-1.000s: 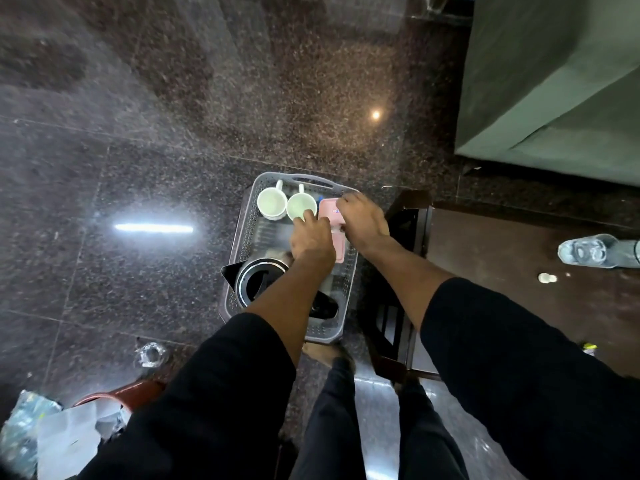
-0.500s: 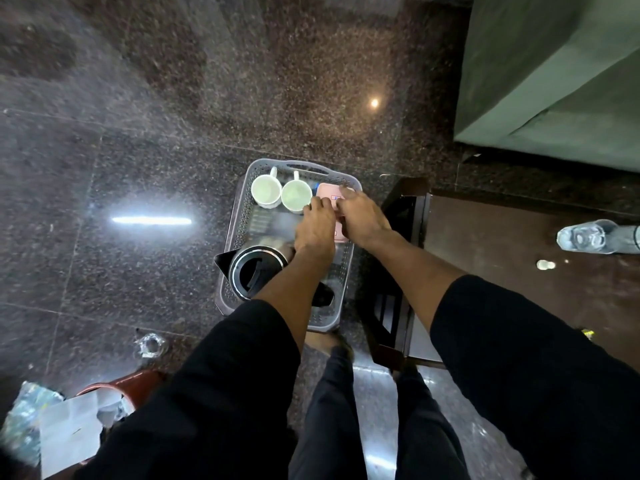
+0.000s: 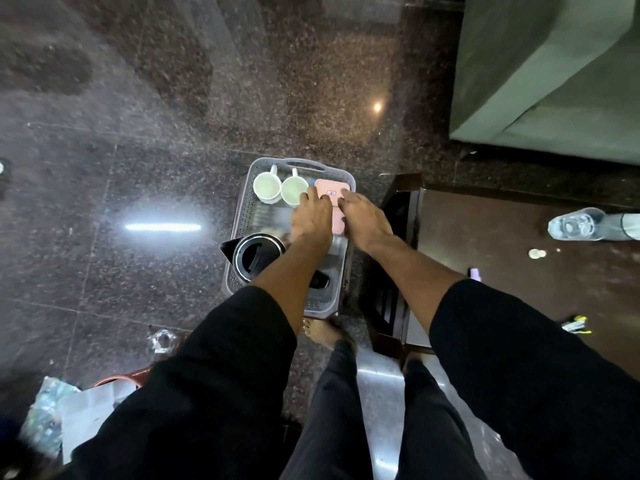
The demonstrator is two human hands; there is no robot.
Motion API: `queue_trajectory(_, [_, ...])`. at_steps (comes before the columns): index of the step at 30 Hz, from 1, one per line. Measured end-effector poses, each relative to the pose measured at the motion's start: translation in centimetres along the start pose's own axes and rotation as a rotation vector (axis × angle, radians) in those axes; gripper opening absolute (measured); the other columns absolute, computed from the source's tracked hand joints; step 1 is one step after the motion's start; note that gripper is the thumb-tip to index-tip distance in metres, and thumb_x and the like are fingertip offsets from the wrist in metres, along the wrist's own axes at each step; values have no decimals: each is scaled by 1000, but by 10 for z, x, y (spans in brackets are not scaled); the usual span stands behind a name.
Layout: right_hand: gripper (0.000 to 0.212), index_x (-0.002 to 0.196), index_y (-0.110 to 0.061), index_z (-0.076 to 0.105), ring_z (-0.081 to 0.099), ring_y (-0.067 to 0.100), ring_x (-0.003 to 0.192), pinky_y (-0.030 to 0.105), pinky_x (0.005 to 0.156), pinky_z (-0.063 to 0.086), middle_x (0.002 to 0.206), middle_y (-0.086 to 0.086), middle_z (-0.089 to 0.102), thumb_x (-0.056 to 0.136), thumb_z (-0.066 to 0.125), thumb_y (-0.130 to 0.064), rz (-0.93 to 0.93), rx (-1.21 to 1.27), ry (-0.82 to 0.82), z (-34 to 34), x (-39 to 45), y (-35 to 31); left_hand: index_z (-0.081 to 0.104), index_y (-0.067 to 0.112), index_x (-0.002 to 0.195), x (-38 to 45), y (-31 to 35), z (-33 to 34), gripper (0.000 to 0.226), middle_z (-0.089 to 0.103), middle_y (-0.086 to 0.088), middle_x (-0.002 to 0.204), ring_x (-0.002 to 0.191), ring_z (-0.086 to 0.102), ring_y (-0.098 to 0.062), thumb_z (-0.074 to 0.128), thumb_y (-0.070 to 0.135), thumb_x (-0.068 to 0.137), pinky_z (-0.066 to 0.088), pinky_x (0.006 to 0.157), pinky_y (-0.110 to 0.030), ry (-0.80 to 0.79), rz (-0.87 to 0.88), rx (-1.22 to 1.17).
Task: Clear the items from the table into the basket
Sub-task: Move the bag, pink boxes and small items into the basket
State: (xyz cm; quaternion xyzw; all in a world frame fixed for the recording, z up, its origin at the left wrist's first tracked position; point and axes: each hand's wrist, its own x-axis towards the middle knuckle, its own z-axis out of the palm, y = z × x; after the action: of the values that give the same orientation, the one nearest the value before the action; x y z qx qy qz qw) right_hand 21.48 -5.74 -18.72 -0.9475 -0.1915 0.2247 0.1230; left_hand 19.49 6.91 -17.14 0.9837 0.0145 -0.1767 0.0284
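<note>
A grey plastic basket stands on the dark floor, left of a brown wooden table. In it are two white cups at the far end, a black kettle at the near left, and a pink flat box at the far right. My left hand and my right hand both rest on the pink box, fingers pressing on its top from either side. On the table lie a clear plastic bottle and a small white cap.
A green-covered piece of furniture fills the far right. A purple item and a yellow-black item lie on the table's near part. Crumpled plastic and packaging with a red bowl lie on the floor at left. My bare feet stand near the basket.
Both hands have slid with the pink box toward the basket's far right corner, and the box now lies flatter there. The view shifted slightly.
</note>
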Motion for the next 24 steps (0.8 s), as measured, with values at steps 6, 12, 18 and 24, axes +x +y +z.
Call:
queue_trajectory(6, [28,119,-19,66,60,30,121,41,88,56,129,3,63,91,61,-12,92,120,125,-44,-63,18,60,17,134,-27,51,-49,40,45,-12,140,131,49,-29,68,26,96,48,103,-42,-55,-46,-162])
queue_trajectory(12, [32,124,-16,64,62,34,118,41,87,53,126,8,66,94,58,-9,217,213,153,-88,-153,65,70,22,117,-71,132,-92,28,52,-12,134,122,60,-35,65,11,92,51,103,-48,-141,9,-335])
queue_trajectory(18, [36,135,-16,61,63,33,122,40,92,53,131,11,66,99,59,-18,362,237,156,-122,-241,154,67,35,95,-104,246,-117,23,55,-9,129,116,63,-33,63,13,93,50,105,-45,-174,95,-409])
queue_trajectory(24, [25,121,-12,66,64,34,120,40,90,52,126,13,67,99,60,-22,484,252,173,-150,-317,232,72,29,85,-137,359,-131,18,59,-5,126,114,65,-31,60,18,92,49,106,-44,-123,76,-385])
